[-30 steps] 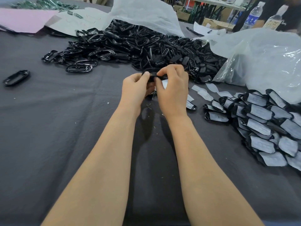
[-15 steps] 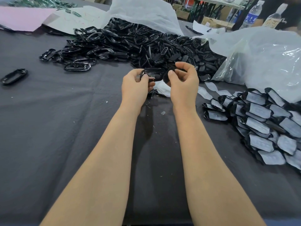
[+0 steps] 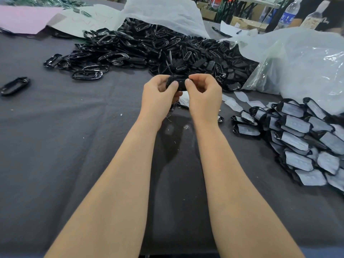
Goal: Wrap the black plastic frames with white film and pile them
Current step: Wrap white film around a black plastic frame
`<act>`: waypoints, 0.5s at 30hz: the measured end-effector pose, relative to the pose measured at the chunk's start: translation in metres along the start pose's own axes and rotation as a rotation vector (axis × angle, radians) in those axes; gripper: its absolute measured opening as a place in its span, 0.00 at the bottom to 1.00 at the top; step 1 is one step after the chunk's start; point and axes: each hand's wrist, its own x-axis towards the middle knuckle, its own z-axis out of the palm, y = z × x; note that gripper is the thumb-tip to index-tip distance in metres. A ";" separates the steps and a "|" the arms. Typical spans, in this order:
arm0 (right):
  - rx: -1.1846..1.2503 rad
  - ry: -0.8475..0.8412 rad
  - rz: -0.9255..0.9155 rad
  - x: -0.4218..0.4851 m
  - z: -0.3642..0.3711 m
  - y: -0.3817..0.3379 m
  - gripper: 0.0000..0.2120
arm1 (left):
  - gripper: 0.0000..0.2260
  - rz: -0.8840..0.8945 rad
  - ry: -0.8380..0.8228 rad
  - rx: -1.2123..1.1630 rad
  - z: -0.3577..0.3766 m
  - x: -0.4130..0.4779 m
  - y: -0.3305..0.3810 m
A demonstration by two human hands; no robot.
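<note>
Both hands hold one black plastic frame (image 3: pixel 179 83) above the middle of the grey cloth. My left hand (image 3: pixel 158 94) grips its left end with thumb on top. My right hand (image 3: pixel 203 94) pinches its right end between thumb and curled fingers. A white film piece (image 3: pixel 184 98) lies on the cloth just under the hands, partly hidden. Behind them spreads a large heap of bare black frames (image 3: pixel 167 51). To the right lies a pile of wrapped frames (image 3: pixel 301 138), black with white film faces.
Loose white film pieces (image 3: pixel 236 101) lie between my right hand and the wrapped pile. A clear plastic bag (image 3: pixel 301 67) bulges at the right, white sheeting (image 3: pixel 163 13) at the back. A single frame (image 3: pixel 14 85) lies far left. Bottles and a person stand at the top right.
My hands lifted from the cloth with the frame, spread apart a little, and now grip it by both ends, my right fingers curled tighter.
</note>
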 end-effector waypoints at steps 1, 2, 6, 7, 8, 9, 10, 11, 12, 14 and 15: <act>-0.009 0.001 0.001 0.000 0.000 0.000 0.03 | 0.04 0.008 -0.007 0.008 0.000 0.000 0.000; -0.019 0.000 0.004 0.000 0.000 0.001 0.03 | 0.04 0.012 -0.009 0.007 -0.001 0.000 0.000; 0.055 -0.008 0.124 0.002 -0.001 0.003 0.09 | 0.06 0.019 -0.018 -0.005 -0.001 -0.001 0.001; 0.142 -0.020 0.198 0.003 -0.002 0.003 0.11 | 0.07 0.013 -0.023 -0.013 0.000 -0.002 0.002; 0.233 -0.037 0.268 0.005 -0.002 0.003 0.10 | 0.07 0.007 -0.026 -0.022 0.000 -0.002 0.002; 0.295 -0.054 0.318 0.006 -0.002 0.003 0.09 | 0.08 0.008 -0.024 -0.023 0.000 -0.002 0.002; 0.313 -0.068 0.341 0.007 -0.002 0.003 0.07 | 0.09 0.014 -0.022 -0.015 0.000 -0.002 0.002; 0.313 -0.078 0.347 0.008 -0.002 0.003 0.05 | 0.09 0.024 -0.019 0.006 0.000 -0.002 0.002; 0.302 -0.080 0.343 0.008 -0.003 0.004 0.04 | 0.10 0.036 -0.019 0.037 0.000 -0.002 0.002; 0.250 -0.076 0.314 0.008 -0.003 0.006 0.03 | 0.10 0.051 -0.018 0.104 0.000 -0.002 0.000; 0.205 -0.074 0.288 0.008 -0.002 0.007 0.03 | 0.10 0.053 -0.016 0.128 0.000 -0.002 0.000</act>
